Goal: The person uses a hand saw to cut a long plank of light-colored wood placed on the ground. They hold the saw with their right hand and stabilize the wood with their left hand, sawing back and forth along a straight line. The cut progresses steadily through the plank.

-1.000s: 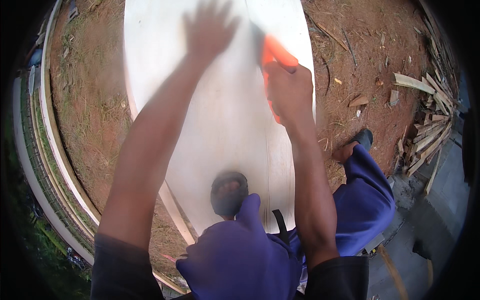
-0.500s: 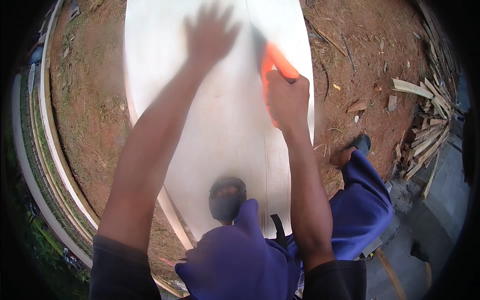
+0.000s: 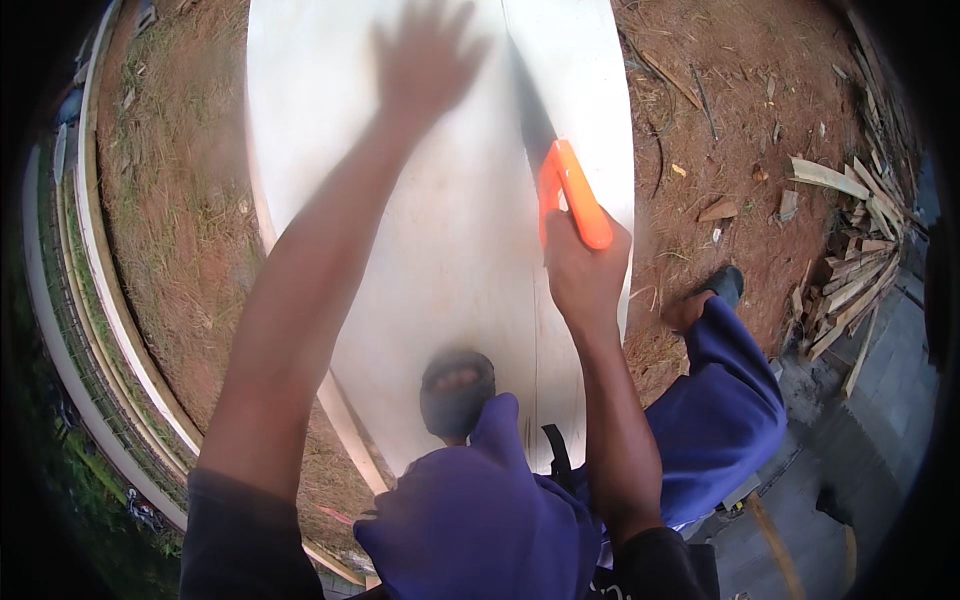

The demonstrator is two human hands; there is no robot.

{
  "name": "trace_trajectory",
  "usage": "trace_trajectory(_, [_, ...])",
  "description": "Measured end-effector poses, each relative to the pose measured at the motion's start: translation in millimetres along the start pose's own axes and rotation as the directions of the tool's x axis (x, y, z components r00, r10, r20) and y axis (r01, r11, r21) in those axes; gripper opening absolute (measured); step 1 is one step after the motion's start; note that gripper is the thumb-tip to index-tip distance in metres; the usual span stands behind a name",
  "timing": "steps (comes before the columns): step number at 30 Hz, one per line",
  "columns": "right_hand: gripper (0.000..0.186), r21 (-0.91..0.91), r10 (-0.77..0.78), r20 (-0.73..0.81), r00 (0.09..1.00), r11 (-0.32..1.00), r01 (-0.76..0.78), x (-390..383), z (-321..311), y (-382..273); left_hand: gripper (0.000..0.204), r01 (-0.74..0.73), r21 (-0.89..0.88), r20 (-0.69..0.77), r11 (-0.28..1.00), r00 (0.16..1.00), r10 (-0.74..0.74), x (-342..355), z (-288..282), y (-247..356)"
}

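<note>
My left hand (image 3: 430, 60) lies with fingers spread on a large pale board (image 3: 370, 260), its outline softened by a hazy patch in the picture. My right hand (image 3: 585, 262) grips the orange handle of a hand saw (image 3: 575, 195) at the board's right portion. The dark blade points away from me into a thin line running lengthwise along the board; its far end is blurred. My left foot in a dark sandal (image 3: 455, 385) rests on the near part of the board, below the blue trouser leg (image 3: 460, 510).
Reddish dirt with dry grass (image 3: 170, 220) flanks the board. A heap of wood offcuts (image 3: 855, 280) lies at the right beside grey paving (image 3: 860, 420). Long pale strips (image 3: 130, 330) run along the left. My other foot (image 3: 710, 295) is on the dirt at the right.
My right hand and the saw have come back toward me, so more of the dark blade shows. My left hand stays spread near the same place on the board.
</note>
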State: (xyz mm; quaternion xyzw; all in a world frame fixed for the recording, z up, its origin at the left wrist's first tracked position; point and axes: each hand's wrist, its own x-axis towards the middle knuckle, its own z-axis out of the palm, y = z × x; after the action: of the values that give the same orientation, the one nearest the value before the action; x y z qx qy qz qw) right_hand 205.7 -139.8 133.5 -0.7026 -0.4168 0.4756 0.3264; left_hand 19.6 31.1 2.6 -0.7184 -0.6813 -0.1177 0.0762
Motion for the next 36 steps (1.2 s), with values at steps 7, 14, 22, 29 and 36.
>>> trace_trajectory(7, [0.013,0.021,0.201,0.079,0.976,0.979,-0.204,-70.4,-44.1,-53.3,0.062,0.014,0.04,-0.032,0.999,0.999,-0.013,-12.1,10.4,-24.5])
trace_trajectory(14, [0.007,0.089,0.158,-0.01,0.987,0.984,-0.156,-107.1,-42.4,-2.7,0.062,0.08,-0.151,0.256,0.985,0.966,-0.039,-4.1,-23.0,-0.6])
trace_trajectory(22, [0.021,-0.041,0.145,-0.008,0.989,0.989,-0.145,-8.4,-11.9,-33.7,0.062,0.012,0.031,-0.003,0.999,1.0,-0.012,-3.7,14.9,-10.0])
trace_trajectory(29, [0.009,-0.083,0.155,-0.028,0.988,0.984,-0.157,-169.6,-89.4,-0.7,0.062,0.066,-0.174,0.243,0.983,0.97,-0.022,-7.0,-21.8,4.6])
trace_trajectory(36, [0.019,-0.062,0.16,0.021,0.987,0.985,-0.158,39.5,10.9,-34.3,0.063,0.006,0.025,0.017,1.0,1.0,-0.007,-4.5,10.9,-0.2])
